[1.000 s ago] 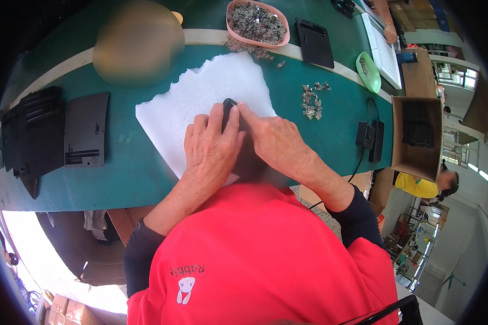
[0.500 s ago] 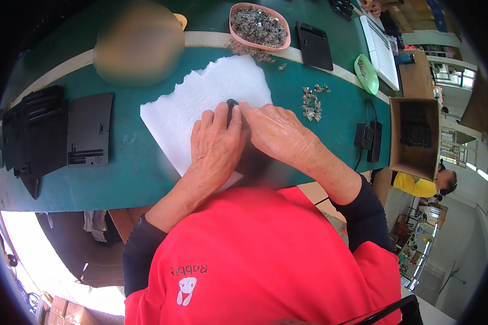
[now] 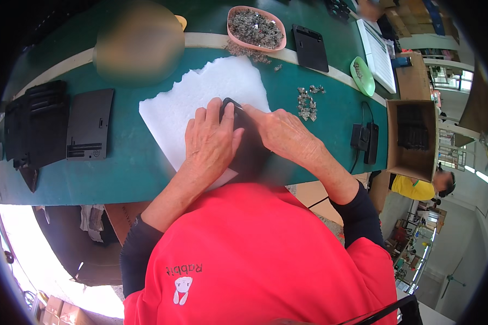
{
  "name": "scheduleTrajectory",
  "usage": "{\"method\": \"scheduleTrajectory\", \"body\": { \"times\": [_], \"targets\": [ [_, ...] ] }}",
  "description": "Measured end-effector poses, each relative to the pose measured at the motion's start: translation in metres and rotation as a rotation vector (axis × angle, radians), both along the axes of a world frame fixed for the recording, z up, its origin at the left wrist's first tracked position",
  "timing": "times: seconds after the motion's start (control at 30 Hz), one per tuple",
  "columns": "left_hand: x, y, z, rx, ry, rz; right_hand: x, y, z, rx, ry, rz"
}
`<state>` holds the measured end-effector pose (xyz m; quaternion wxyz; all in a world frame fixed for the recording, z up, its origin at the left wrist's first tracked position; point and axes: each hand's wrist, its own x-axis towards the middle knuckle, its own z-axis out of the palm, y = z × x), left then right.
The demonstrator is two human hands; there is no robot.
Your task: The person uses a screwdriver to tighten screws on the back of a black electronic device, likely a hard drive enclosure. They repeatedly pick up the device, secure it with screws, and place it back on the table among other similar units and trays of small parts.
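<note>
A black plastic panel [image 3: 250,151] lies tilted on a sheet of white foam [image 3: 219,78], close to my red shirt. My left hand [image 3: 209,141] holds its left side, fingers stretched toward the far corner and thumb on its face. My right hand [image 3: 290,135] is closed at the panel's far edge, index finger pointing to that corner. A small shiny bit shows by the right fingertip; what the fingers pinch is hidden. Small metal clips [image 3: 307,105] lie in a loose group on the green table [image 3: 130,146] to the right.
Black panels [image 3: 89,124] lie at left. A pink bowl [image 3: 232,40] of metal clips, a black panel [image 3: 310,49] and a green bowl [image 3: 367,86] stand beyond. At right are a black adapter [image 3: 371,142] and a cardboard box [image 3: 410,168]. A blurred round shape covers the upper left.
My left hand has shifted slightly left and its thumb has spread, baring more of the panel. The right hand has moved a little to the right, still at the far edge.
</note>
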<state>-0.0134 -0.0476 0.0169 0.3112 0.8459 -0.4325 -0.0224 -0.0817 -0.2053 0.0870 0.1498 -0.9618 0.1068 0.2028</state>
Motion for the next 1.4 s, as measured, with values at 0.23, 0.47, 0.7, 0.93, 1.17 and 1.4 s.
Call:
{"method": "scheduleTrajectory", "body": {
  "times": [0.23, 0.47, 0.7, 0.93, 1.17, 1.4],
  "targets": [
    [0.002, 0.001, -0.001, -0.023, 0.004, -0.017, -0.003, 0.004, 0.001, -0.009, -0.066, -0.008],
    [0.002, 0.000, 0.004, 0.001, 0.036, -0.007, 0.002, -0.003, 0.006, -0.046, 0.003, 0.057],
    [0.001, 0.000, 0.004, -0.003, 0.043, -0.005, 0.004, -0.005, 0.005, -0.048, 0.045, 0.071],
    [0.001, 0.000, 0.003, -0.001, 0.051, 0.006, -0.001, -0.005, -0.006, -0.057, -0.032, 0.067],
    [0.001, 0.000, 0.001, -0.010, 0.064, 0.003, -0.003, 0.012, -0.003, -0.015, -0.035, -0.066],
    [0.001, 0.001, 0.000, -0.004, 0.073, -0.004, -0.006, 0.026, -0.010, 0.083, -0.113, -0.225]
  ]
}}
